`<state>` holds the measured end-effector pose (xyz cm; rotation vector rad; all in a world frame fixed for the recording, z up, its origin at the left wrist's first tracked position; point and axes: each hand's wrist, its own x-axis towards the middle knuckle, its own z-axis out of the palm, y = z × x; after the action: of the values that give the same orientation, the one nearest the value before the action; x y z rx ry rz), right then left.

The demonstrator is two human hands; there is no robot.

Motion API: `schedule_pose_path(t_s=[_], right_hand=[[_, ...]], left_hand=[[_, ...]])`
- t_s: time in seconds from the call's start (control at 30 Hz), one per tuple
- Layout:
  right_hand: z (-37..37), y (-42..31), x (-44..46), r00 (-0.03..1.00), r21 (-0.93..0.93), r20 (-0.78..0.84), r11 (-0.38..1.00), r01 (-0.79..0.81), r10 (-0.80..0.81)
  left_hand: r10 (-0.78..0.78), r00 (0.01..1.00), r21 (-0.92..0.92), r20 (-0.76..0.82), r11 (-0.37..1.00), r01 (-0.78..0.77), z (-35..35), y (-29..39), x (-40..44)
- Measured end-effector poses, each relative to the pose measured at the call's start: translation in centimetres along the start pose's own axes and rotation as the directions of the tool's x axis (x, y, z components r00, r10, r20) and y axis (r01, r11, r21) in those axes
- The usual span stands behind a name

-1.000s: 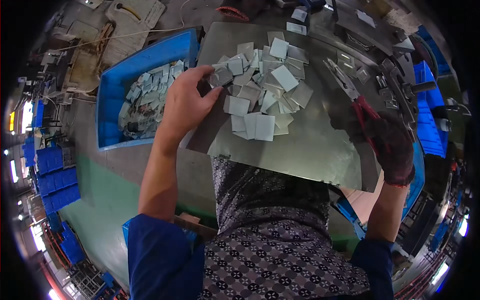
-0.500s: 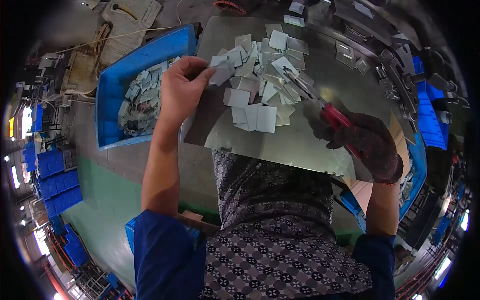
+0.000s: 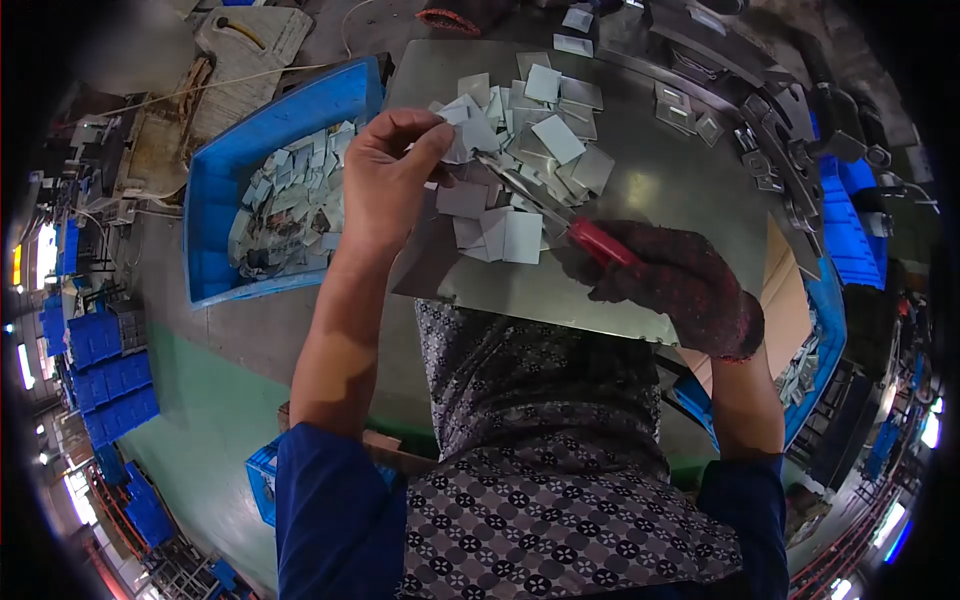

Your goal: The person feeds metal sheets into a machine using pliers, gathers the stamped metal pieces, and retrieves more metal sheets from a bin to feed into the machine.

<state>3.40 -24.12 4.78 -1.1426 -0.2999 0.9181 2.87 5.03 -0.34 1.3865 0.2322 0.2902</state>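
Note:
My bare left hand (image 3: 388,185) pinches a thin metal plate (image 3: 468,138) between thumb and fingertips, above the left side of the pile. In a dark, worn glove, my right hand (image 3: 690,285) grips red-handled pliers (image 3: 600,243). Their long jaws reach up and left to the lower edge of the plate at my left fingertips; whether they clamp it I cannot tell. Many small rectangular metal plates (image 3: 558,139) lie loosely heaped on the steel tabletop (image 3: 590,295) below.
A blue bin (image 3: 213,275) with many metal pieces stands left of the table. Another blue bin (image 3: 832,335), with cardboard (image 3: 785,300) and metal pieces, is at the right. Machine parts (image 3: 760,120) line the far right, with a few square pieces (image 3: 675,108) nearby.
My right hand has swung the pliers left, from the pile's right side to my left fingertips. The plate at their jaws now lies on the pile. My left hand moved slightly right.

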Motion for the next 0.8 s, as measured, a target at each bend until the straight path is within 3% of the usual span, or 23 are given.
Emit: schedule_pose_path(t_s=[0.13, 0.2, 0.3, 0.33, 0.37, 0.4, 0.43, 0.47, 0.53, 0.57, 0.6, 0.63, 0.7, 0.73, 0.77, 0.8], right_hand=[[0.3, -1.5, -0.1, 0.990, -0.144, -0.036, 0.980, -0.138, 0.135], [0.4, -1.9, -0.4, 0.985, -0.229, -0.064, 0.958, -0.170, 0.160], [-0.2, -3.2, -1.3, 0.961, -0.186, -0.231, 0.963, -0.197, 0.152], [-1.1, -3.8, -1.8, 0.948, -0.220, -0.310, 0.965, -0.145, 0.071], [-2.4, -4.4, -2.1, 0.941, -0.506, -0.301, 0.862, -0.019, -0.156], [-4.4, -5.1, -1.6, 0.925, -0.771, -0.116, 0.620, 0.146, -0.362], [-6.4, -5.7, -1.1, 0.827, -0.957, 0.096, 0.177, 0.230, -0.555], [-8.3, -6.3, -0.6, 0.669, -0.959, 0.283, -0.216, 0.184, -0.687], [-9.9, -8.4, 0.0, 0.716, -0.971, -0.038, 0.195, 0.139, -0.697], [-10.4, -9.2, 0.0, 0.732, -0.912, -0.191, 0.395, 0.114, -0.654], [-10.6, -9.8, -0.1, 0.743, -0.811, -0.332, 0.578, 0.089, -0.581], [-10.5, -10.4, -0.2, 0.736, -0.810, -0.339, 0.580, 0.089, -0.587], [-10.2, -11.4, 0.0, 0.800, -0.384, -0.538, 0.922, 0.049, -0.267], [-10.0, -10.8, -0.4, 0.799, -0.384, -0.537, 0.922, 0.054, -0.271], [-9.9, -9.7, -1.3, 0.783, -0.643, -0.377, 0.748, 0.163, -0.494], [-10.0, -9.7, -1.7, 0.768, -0.750, -0.267, 0.626, 0.214, -0.582]], left_hand=[[-0.070, 0.995, -0.063, 0.071, 0.995, 0.074, 0.1, -0.3, -0.2], [-0.094, 0.994, 0.022, 0.050, 0.995, 0.093, 0.2, 0.0, -0.3], [0.103, 0.994, 0.165, 0.020, 0.981, -0.105, -0.2, 1.0, -0.9], [0.172, 0.984, 0.095, 0.049, 0.980, -0.176, -0.2, 2.4, -2.1], [0.274, 0.947, -0.005, 0.167, 0.961, -0.277, -0.1, 3.8, -3.5], [0.346, 0.905, -0.003, 0.247, 0.934, -0.357, -0.2, 5.3, -5.2], [0.374, 0.896, -0.085, 0.240, 0.928, -0.364, 1.1, 6.9, -7.0], [0.401, 0.886, -0.166, 0.232, 0.914, -0.370, 2.4, 8.5, -8.8], [0.565, 0.652, -0.385, 0.505, 0.824, -0.416, 3.7, 10.2, -9.6], [0.575, 0.604, -0.412, 0.552, 0.818, -0.402, 4.2, 10.5, -9.9], [0.581, 0.575, -0.431, 0.576, 0.814, -0.390, 4.4, 10.2, -10.3], [0.580, 0.566, -0.439, 0.586, 0.815, -0.380, 4.6, 9.9, -10.3], [0.575, 0.558, -0.443, 0.598, 0.818, -0.368, 4.6, 9.4, -10.5], [0.573, 0.558, -0.443, 0.601, 0.819, -0.364, 4.6, 9.3, -10.6], [0.571, 0.555, -0.441, 0.605, 0.820, -0.364, 4.5, 9.2, -10.6], [0.570, 0.550, -0.441, 0.610, 0.821, -0.362, 4.4, 9.2, -10.8]])
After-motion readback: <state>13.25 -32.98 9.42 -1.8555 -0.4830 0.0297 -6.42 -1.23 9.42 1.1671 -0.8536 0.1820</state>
